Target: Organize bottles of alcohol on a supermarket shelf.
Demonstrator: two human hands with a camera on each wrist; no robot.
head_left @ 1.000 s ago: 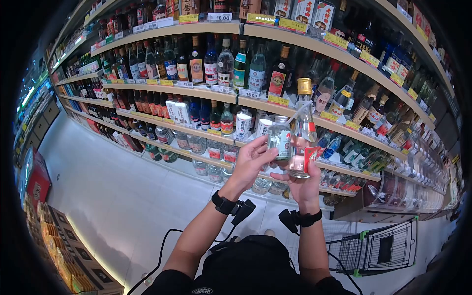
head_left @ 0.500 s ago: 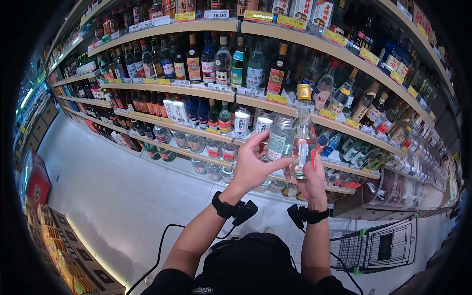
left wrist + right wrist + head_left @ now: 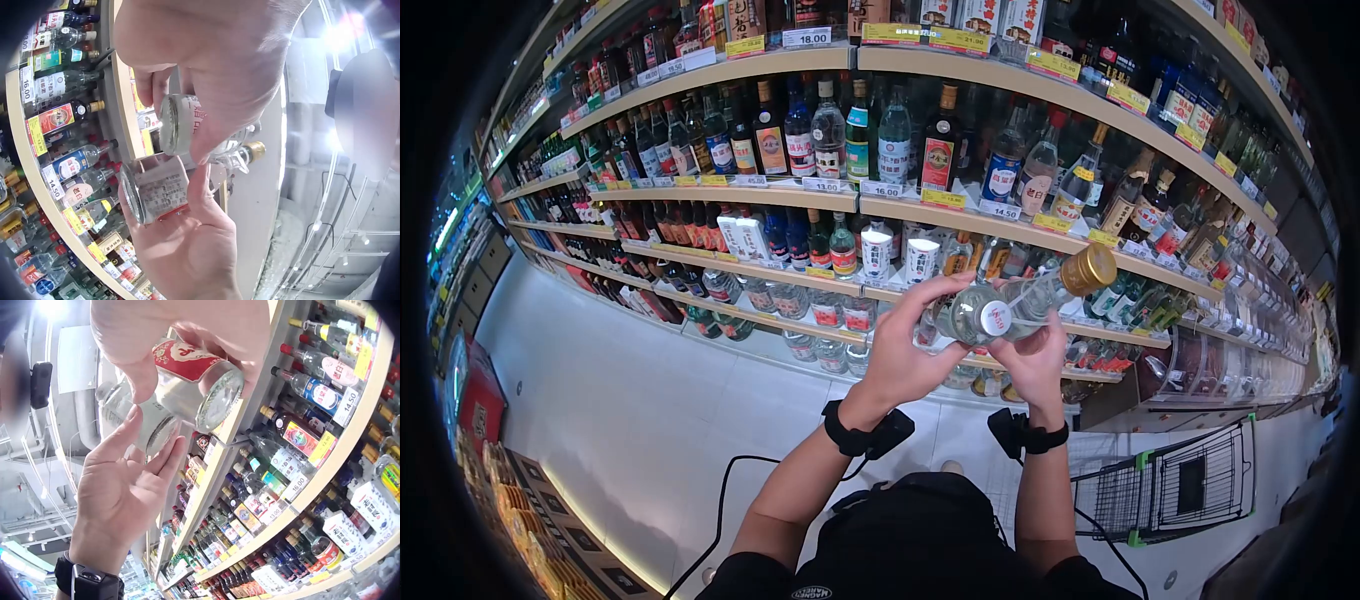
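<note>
My left hand (image 3: 905, 350) holds a small clear glass bottle (image 3: 965, 312) between thumb and fingers. Its round cap, white with red marks, faces the head camera, and red characters show on its label in the left wrist view. A taller clear glass bottle (image 3: 1038, 298) with a gold cap is gripped by my right hand (image 3: 1035, 368), which is partly hidden behind it. That bottle leans over, cap toward the upper right. In the right wrist view its red label and thick glass base (image 3: 222, 403) show. The two bottles are side by side, overlapping in the head view.
Curved shelves (image 3: 800, 200) packed with liquor bottles and price tags run across the front. A wire shopping cart (image 3: 1190, 485) stands on the floor at the right. Packaged goods (image 3: 525, 520) fill a low display at the lower left. Pale floor tiles (image 3: 610, 390) lie between.
Both bottles have tipped from near upright, so their caps now point at the head camera, the gold one swung right and down. My hands keep hold of them; the head view has shifted slightly.
</note>
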